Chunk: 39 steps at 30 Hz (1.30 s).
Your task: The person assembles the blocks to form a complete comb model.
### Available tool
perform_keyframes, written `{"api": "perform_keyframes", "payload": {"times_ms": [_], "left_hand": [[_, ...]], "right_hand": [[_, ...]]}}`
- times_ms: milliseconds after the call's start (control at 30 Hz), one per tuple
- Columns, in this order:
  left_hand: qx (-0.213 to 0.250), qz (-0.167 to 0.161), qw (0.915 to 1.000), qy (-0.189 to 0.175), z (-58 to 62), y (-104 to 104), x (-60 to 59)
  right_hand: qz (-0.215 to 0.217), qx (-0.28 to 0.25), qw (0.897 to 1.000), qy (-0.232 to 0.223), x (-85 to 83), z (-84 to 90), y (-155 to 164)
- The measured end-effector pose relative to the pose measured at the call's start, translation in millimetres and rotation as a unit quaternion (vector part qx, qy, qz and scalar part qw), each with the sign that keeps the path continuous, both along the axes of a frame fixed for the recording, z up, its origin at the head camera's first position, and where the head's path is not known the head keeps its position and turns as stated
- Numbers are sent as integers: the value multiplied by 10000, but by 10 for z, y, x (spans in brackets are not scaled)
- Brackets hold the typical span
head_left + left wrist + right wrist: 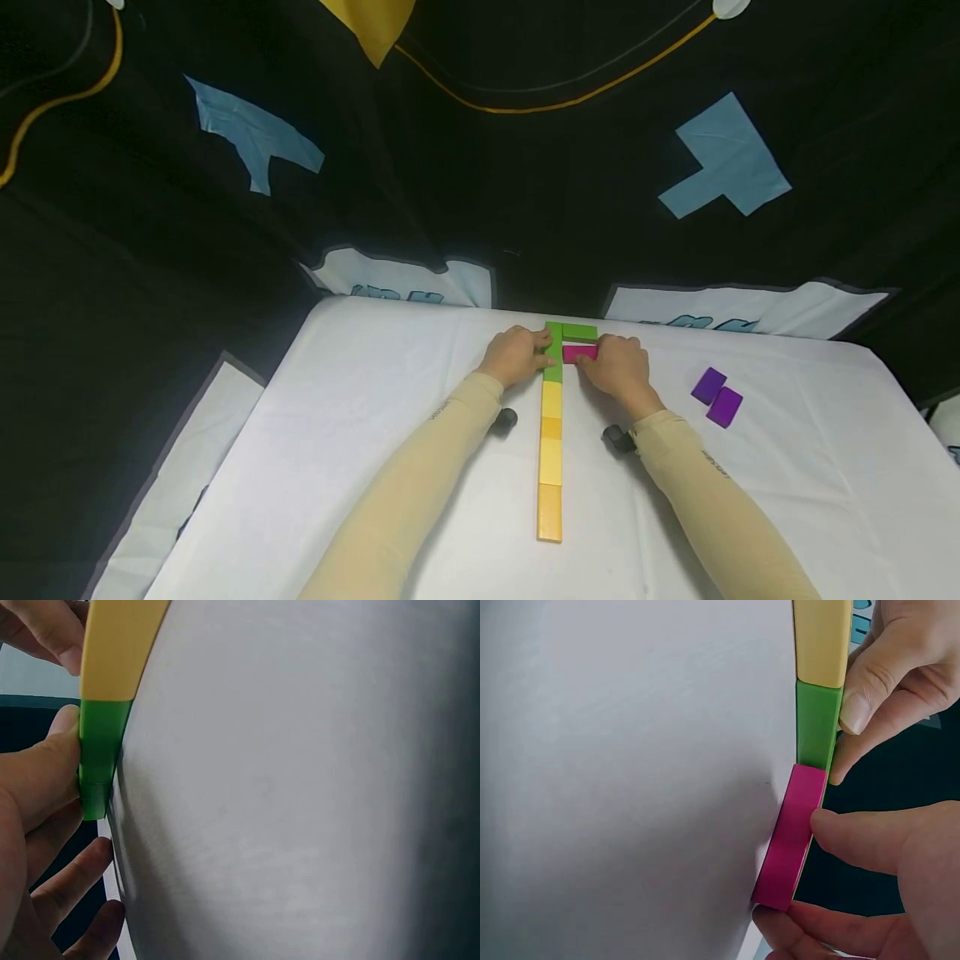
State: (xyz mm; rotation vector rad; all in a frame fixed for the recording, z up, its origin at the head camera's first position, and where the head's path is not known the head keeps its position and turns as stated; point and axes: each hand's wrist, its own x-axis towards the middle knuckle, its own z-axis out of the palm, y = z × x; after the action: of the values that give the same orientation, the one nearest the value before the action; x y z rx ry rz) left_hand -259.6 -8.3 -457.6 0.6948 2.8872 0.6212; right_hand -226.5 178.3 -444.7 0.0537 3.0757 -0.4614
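Green blocks [553,367] and several yellow blocks [551,462] form one straight column on the white table. Another green block [580,332] lies crosswise at the column's far end, pointing right. My left hand [516,355] touches the green part of the column from the left; in the left wrist view its thumb rests against a green block [101,739] while the other fingers spread out. Between thumb and fingers, my right hand [619,367] pinches a pink block [789,838]. That block sits just nearer than the crosswise green one, its left end against the column.
Two purple blocks [724,407] lie touching or nearly so on the white table [795,467], to the right of my right hand. A dark curtain [540,217] with blue patches hangs just behind the table's far edge.
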Motion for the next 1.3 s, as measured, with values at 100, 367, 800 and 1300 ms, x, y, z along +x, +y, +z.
{"api": "perform_keyframes", "payload": {"times_ms": [100, 367, 800, 1300], "left_hand": [[10, 27, 10000, -1, 4, 4, 1], [6, 42, 10000, 23, -9, 3, -12], [-4, 41, 10000, -24, -35, 12, -6], [17, 81, 9999, -77, -7, 17, 15]], "right_hand": [[-38, -19, 10000, 22, 3, -4, 6], [-122, -68, 9999, 26, 3, -18, -3], [-282, -349, 9990, 36, 37, -38, 32], [-299, -930, 9942, 440, 211, 58, 408]]}}
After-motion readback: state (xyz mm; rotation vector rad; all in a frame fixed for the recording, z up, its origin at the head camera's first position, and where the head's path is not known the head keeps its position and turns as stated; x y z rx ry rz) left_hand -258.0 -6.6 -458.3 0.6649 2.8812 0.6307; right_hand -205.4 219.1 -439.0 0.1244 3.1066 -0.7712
